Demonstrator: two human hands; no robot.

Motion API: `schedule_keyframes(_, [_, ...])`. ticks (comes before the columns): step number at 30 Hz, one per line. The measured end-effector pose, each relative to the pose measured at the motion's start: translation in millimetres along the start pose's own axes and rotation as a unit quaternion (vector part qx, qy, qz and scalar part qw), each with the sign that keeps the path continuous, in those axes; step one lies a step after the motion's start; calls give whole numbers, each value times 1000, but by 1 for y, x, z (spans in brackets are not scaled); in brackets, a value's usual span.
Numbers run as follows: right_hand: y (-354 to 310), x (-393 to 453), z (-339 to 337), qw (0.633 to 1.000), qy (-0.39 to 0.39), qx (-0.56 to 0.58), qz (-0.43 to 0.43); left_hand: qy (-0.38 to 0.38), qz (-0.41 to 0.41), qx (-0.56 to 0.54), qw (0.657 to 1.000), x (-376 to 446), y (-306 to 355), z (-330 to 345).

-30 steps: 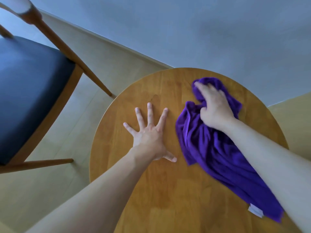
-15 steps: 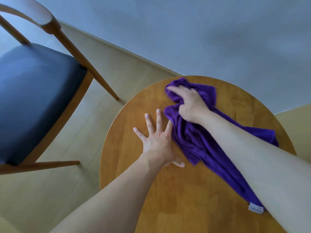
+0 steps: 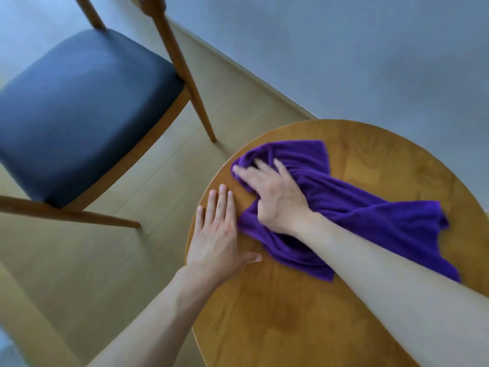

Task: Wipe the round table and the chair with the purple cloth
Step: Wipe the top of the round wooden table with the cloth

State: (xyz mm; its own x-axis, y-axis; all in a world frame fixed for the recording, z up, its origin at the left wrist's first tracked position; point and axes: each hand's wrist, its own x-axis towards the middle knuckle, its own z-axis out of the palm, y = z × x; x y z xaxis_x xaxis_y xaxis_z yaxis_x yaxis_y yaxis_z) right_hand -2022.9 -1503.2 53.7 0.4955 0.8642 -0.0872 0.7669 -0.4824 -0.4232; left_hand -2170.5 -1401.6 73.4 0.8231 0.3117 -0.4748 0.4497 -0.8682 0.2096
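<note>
Cloth, purple, lies bunched and creased across the round table, running from the table's far-left edge toward the right, where its loose end spreads flat on the wood. A near fold of it hangs back toward the table's middle, partly hidden under the right forearm.

Right hand sits on the cloth's left end, palm down. Fingers reach out toward the far left over the fabric, slightly blurred; thumb tucked low against the bunched cloth. Fabric is gathered under the palm, so the hand presses down on it; whether the fingers curl round a fold cannot be told from this view.

Left hand lies flat on bare wood at the table's left edge, just beside the cloth. Fingers straight and held together, pointing away; thumb stretched out to the right. It holds nothing. Little-finger side sits close to the rim.

Table top is warm brown wood with visible plank joints, a faint sheen near its middle.

Chair stands to the left of the table, well apart from both hands. Dark padded seat on a wooden frame; two slanted legs show, one far and one near, and part of the back rail at the top edge.

Floor is pale planking. Wall beyond is plain grey-blue, meeting the floor along a light skirting line.
</note>
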Motion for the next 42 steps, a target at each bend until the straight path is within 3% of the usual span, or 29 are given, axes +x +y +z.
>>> schedule_keyframes(2, [13, -7, -4, 998, -11, -2, -59, 11, -4, -23, 1000, -3, 1, 4])
schedule_keyframes(3, [24, -5, -8, 999, 7, 2, -35, 10, -7, -28, 1000, -2, 2, 4])
schedule_keyframes(5, [41, 4, -17, 990, 80, 26, 109, -1, -14, -32, 999, 0, 3, 4])
schedule_keyframes(7, [37, 17, -18, 952, 129, 34, 277, -6, -18, -33, 999, 1, 3, 3])
schedule_keyframes(9, [17, 32, -11, 934, 125, 14, 333, -7, -18, -40, 999, 1, 3, 3])
schedule_keyframes(10, [5, 36, -7, 949, 106, -1, 298, -5, -17, -45, 999, 0, 2, 3])
schedule_keyframes(12, [-12, 37, 1, 992, 22, -17, 126, 7, -12, -48, 999, -2, 2, 2])
schedule_keyframes(14, [-22, 33, 3, 997, -70, -26, -22, 16, -6, -50, 999, -3, 2, -1])
schedule_keyframes(16, [-16, 31, -1, 992, -95, -25, -74, 11, -4, -59, 998, -3, 3, -2])
schedule_keyframes(18, [-4, 30, -7, 996, -70, -11, -57, 5, -6, -58, 998, -2, 2, -1])
schedule_keyframes(22, [8, 26, -8, 983, 73, 19, 168, 10, -13, -49, 999, -3, 2, 4])
schedule_keyframes(24, [-5, 26, 0, 967, 98, 8, 236, 15, -15, -51, 999, -3, 2, 4])
schedule_keyframes(26, [-19, 27, 3, 969, 83, 5, 234, 34, -32, -60, 997, -4, 1, 5])
schedule_keyframes(31, [-26, 10, -4, 992, -99, 70, 23, 89, -104, -127, 982, -33, 7, 25])
schedule_keyframes(34, [-4, 3, -16, 985, -135, 98, -31, 84, -90, -136, 983, -46, -3, 30])
schedule_keyframes(36, [18, 5, -25, 992, -96, 85, 12, 60, -71, -146, 985, -51, -15, 27])
schedule_keyframes(38, [27, 9, -24, 991, -36, 65, 115, 38, -62, -141, 987, -59, -21, 24])
schedule_keyframes(40, [10, 16, -11, 975, 14, 42, 219, 31, -78, -127, 988, -66, -16, 21])
schedule_keyframes(42, [-22, 22, 6, 965, 33, 17, 259, 34, -108, -122, 986, -67, -6, 19])
